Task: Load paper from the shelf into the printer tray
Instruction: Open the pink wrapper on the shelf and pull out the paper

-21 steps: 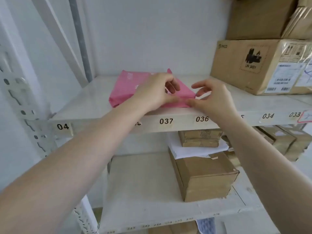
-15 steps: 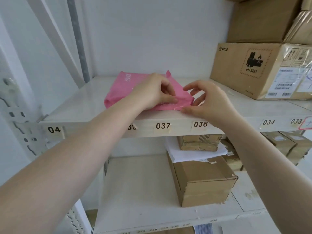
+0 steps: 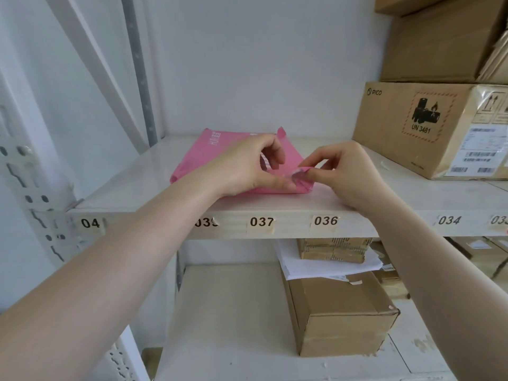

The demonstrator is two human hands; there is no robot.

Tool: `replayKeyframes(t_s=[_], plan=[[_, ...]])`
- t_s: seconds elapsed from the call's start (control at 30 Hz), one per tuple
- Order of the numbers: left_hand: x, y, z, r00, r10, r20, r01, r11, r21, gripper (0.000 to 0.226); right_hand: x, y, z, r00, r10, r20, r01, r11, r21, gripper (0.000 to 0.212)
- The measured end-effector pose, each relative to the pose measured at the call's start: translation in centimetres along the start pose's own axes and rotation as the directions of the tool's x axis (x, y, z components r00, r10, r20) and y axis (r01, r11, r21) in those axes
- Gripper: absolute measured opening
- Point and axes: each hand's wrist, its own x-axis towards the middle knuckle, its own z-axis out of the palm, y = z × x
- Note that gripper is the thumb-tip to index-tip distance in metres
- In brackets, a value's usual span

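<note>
A pink wrapped paper pack (image 3: 209,149) lies flat on the upper white shelf (image 3: 275,210), above labels 037 and 036. My left hand (image 3: 247,166) rests on top of the pack, thumb pressed along its front edge, fingers curled. My right hand (image 3: 346,174) pinches the pack's front right corner, where the pink wrapper is lifted and crumpled between thumb and forefinger. The printer and its tray are not in view.
A large PICO cardboard box (image 3: 423,127) stands on the same shelf to the right, with more boxes stacked above. On the lower shelf (image 3: 225,325) sit a brown box (image 3: 341,317), loose white sheets (image 3: 316,265) and smaller boxes. A perforated shelf upright (image 3: 27,188) runs down the left.
My right hand has closed on the pack's front right corner and lifted the wrapper there. My left hand stays on the pack. The camera has tilted slightly.
</note>
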Motion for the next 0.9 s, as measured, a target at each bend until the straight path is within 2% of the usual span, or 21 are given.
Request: replayKeyframes(t_s=[0.03, 0.1, 0.23, 0.37, 0.53, 0.6, 0.7, 0.8, 0.9], plan=[[-0.2, 0.0, 0.2, 1.0, 0.013, -0.009, -0.012, 0.997, 0.074, 0.048, 0.1, 0.1, 0.0, 1.0, 0.015, -0.004, -0.015, 0.999, 0.035, 0.008], [-0.4, -0.1, 0.4, 0.998, 0.046, -0.047, -0.039, 0.989, 0.144, 0.045, 0.2, 0.2, 0.0, 0.999, 0.043, -0.007, -0.042, 0.995, 0.086, 0.014], [0.1, -0.4, -0.4, 0.985, 0.066, -0.159, -0.068, 0.998, -0.004, 0.026, 0.3, 0.1, 0.1, 0.993, 0.121, -0.003, -0.12, 0.984, 0.13, 0.016], [0.7, -0.3, -0.9, 0.98, 0.033, -0.196, -0.041, 0.998, -0.038, 0.027, 0.5, -0.1, 0.3, 0.981, 0.195, -0.018, -0.188, 0.962, 0.197, 0.024], [-0.2, 0.2, 0.1, 0.977, 0.193, -0.086, -0.169, 0.958, 0.231, 0.022, 0.0, -0.3, 0.4, 0.972, 0.236, -0.019, -0.226, 0.949, 0.218, 0.025], [-0.5, 0.3, 0.6, 0.968, 0.221, -0.122, -0.18, 0.942, 0.283, 0.009, 0.0, -0.4, 0.4, 0.973, 0.23, -0.012, -0.222, 0.95, 0.219, 0.027], [-0.4, -0.3, 1.2, 0.949, 0.242, -0.202, -0.161, 0.923, 0.349, 0.022, -0.1, -0.5, 0.4, 0.974, 0.228, -0.007, -0.221, 0.949, 0.224, 0.029], [-0.2, -0.6, 1.3, 0.944, 0.229, -0.239, -0.148, 0.938, 0.313, 0.021, -0.1, -0.4, 0.5, 0.972, 0.236, -0.001, -0.229, 0.947, 0.227, 0.027], [-0.1, -0.6, 1.2, 0.954, 0.184, -0.236, -0.135, 0.969, 0.208, 0.018, 0.0, -0.3, 0.7, 0.973, 0.228, 0.016, -0.225, 0.943, 0.245, 0.022]])
